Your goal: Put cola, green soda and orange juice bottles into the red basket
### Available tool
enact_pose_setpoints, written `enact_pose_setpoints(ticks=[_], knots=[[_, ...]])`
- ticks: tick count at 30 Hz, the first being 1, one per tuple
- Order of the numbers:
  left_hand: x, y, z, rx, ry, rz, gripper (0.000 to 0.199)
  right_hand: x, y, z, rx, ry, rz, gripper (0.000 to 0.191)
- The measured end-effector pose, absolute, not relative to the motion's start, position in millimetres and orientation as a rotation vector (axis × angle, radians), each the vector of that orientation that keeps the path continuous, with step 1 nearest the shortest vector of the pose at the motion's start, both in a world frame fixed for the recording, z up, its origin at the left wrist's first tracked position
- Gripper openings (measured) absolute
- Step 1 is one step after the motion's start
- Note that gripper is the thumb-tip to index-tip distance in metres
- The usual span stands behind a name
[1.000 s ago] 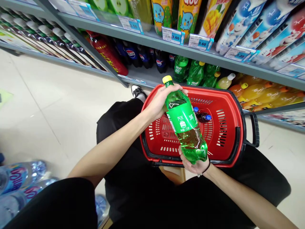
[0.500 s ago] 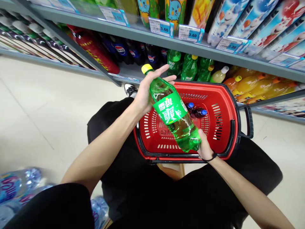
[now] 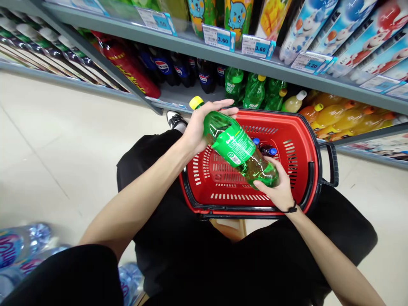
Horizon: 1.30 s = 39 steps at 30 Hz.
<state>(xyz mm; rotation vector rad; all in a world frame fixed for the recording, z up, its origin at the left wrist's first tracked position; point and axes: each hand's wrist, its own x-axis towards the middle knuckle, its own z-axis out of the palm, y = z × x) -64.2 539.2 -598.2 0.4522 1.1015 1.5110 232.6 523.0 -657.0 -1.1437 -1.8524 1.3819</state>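
A green plastic soda bottle (image 3: 237, 146) with a yellow cap lies tilted in both hands above the red shopping basket (image 3: 204, 193). My left hand (image 3: 197, 129) supports its neck and shoulder, with the fingers stretched behind it and the thumb hidden. Around the bottle's base, my right hand (image 3: 280, 185) grips with thumb and fingers; a black band circles that wrist. Small print and a square code on the label face up. Inside the basket lie two dark bottles with blue caps (image 3: 273, 151), partly covered by the green bottle.
Ahead, the low shelf holds cola bottles (image 3: 204, 78), more green bottles (image 3: 255, 91) and orange drinks (image 3: 346, 119). A grey shelf edge (image 3: 204, 49) with price tags runs above them. The basket's black handle (image 3: 333, 163) sticks out right. Wrapped water bottles (image 3: 19, 246) lie at lower left.
The green bottle has been turned about its length, so the label's large characters give way to small print. Its base has shifted slightly right and up, and my right hand has wrapped around it.
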Motion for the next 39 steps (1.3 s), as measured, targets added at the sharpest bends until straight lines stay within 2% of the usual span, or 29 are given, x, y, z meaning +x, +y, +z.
enact_pose_setpoints(ticks=[5, 16, 22, 28, 33, 39], knots=[[-65.9, 541.2, -603.0, 0.397, 1.109, 1.540, 0.034, 237.3, 533.6, -647.8, -1.141, -2.047, 0.889, 0.089], [-52.6, 542.2, -597.7, 0.376, 1.127, 1.598, 0.033, 246.2, 551.1, -637.4, -0.895, -2.184, 0.265, 0.084], [-49.3, 544.2, -593.3, 0.449, 1.137, 1.634, 0.032, 248.2, 555.5, -633.7, -0.853, -2.188, 0.171, 0.086], [-56.0, 541.5, -590.7, 0.570, 1.140, 1.536, 0.041, 247.7, 550.7, -643.6, -0.940, -2.119, 0.557, 0.080], [-62.8, 537.6, -585.5, 0.739, 1.111, 1.478, 0.045, 243.0, 542.4, -666.2, -1.059, -1.816, 1.291, 0.083], [-74.4, 532.6, -586.3, 0.933, 1.109, 1.398, 0.033, 235.3, 540.1, -682.0, -1.162, -1.209, 2.152, 0.081]])
